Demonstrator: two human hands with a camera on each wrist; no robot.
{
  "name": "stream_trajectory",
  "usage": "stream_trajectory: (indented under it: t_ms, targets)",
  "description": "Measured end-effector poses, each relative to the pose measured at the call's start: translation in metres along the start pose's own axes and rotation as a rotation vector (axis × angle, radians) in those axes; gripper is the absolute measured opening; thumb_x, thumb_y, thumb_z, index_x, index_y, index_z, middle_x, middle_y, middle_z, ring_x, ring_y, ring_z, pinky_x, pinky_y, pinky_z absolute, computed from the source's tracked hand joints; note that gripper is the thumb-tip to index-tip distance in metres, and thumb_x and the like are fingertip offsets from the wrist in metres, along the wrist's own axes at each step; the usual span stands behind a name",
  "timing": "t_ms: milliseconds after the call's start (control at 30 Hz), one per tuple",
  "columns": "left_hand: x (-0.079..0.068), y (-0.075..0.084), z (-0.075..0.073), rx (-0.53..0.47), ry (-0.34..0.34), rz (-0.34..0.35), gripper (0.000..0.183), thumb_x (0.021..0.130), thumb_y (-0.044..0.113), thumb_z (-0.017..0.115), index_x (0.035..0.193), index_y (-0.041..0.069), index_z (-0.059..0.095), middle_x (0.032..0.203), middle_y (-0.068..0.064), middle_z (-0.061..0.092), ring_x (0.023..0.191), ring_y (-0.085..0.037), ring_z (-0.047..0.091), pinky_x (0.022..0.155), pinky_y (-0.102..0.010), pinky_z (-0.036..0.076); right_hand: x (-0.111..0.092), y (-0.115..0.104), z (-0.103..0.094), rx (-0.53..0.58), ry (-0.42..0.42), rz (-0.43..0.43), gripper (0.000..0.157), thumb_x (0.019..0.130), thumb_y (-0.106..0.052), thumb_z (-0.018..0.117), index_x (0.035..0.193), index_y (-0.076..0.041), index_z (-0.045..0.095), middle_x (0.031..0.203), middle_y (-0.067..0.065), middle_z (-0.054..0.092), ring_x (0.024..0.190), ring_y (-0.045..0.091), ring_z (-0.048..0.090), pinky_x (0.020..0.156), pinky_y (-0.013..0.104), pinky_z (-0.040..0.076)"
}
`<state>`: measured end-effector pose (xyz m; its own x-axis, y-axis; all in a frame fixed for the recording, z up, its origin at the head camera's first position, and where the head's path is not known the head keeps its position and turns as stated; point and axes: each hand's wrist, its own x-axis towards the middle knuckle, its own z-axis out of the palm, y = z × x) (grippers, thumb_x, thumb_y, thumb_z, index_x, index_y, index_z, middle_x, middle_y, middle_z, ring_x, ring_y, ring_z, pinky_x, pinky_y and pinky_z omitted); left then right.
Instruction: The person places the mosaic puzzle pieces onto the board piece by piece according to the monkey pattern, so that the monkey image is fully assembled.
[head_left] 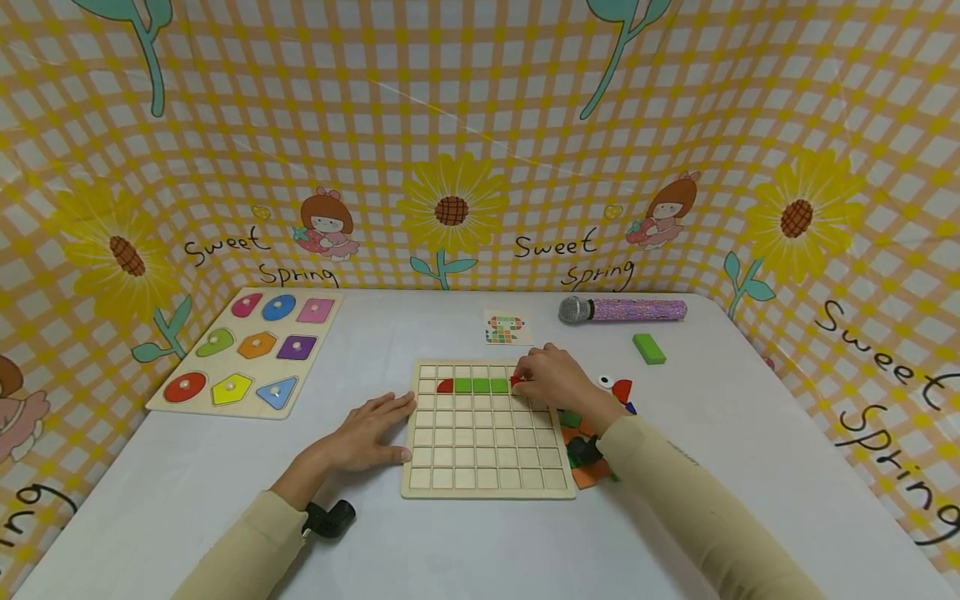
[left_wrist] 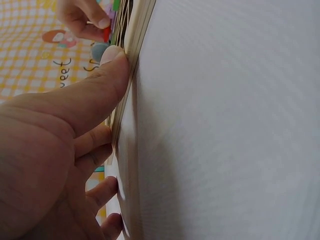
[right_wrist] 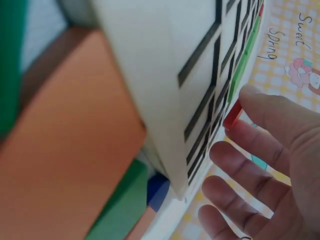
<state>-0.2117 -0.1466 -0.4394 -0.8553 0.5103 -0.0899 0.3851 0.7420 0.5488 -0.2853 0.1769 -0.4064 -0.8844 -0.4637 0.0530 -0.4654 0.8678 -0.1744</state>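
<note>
A wooden grid board (head_left: 487, 458) lies flat on the white table. In its upper rows sit a red curved-edge tile (head_left: 446, 386) and, right of it, several green square tiles (head_left: 482, 386) in a line. My right hand (head_left: 558, 379) is over the board's upper right part. Its thumb and index finger pinch a small red tile (right_wrist: 233, 115) at the end of the green line; whether the tile is fully seated cannot be told. With fingers extended, my left hand (head_left: 367, 437) rests against the board's left edge, thumb touching the rim in the left wrist view.
Loose coloured tiles (head_left: 592, 475) lie right of the board, partly under the right forearm. A small pattern card (head_left: 507, 327) is behind the board. Farther right are a glittery microphone (head_left: 630, 309) and a green block (head_left: 648, 349). A knobbed shape puzzle (head_left: 247, 354) lies at left.
</note>
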Motion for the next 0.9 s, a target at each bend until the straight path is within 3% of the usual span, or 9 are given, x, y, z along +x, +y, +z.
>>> stream_trajectory:
  t_ms: [433, 900]
  targets:
    - [-0.0009, -0.0002, -0.0017, -0.001, 0.000, 0.007, 0.077, 0.086, 0.036, 0.067, 0.148, 0.010, 0.030, 0.157, -0.007, 0.025, 0.146, -0.036, 0.014, 0.111, -0.065, 0.013, 0.0053, -0.0024, 0.0036, -0.084, -0.009, -0.006, 0.025, 0.081, -0.038, 0.072, 0.094, -0.016, 0.073, 0.084, 0.000, 0.061, 0.076, 0.018, 0.047, 0.066, 0.032, 0.038]
    - [-0.0008, -0.0008, -0.0005, 0.000, 0.003, 0.006, 0.077, 0.086, 0.035, 0.067, 0.148, 0.010, 0.030, 0.157, -0.007, 0.025, 0.146, -0.036, 0.014, 0.111, -0.065, 0.013, -0.0022, 0.0008, 0.0003, 0.004, -0.012, -0.002, 0.027, 0.082, -0.034, 0.072, 0.101, -0.015, 0.072, 0.092, 0.002, 0.065, 0.084, 0.020, 0.050, 0.075, 0.037, 0.042]
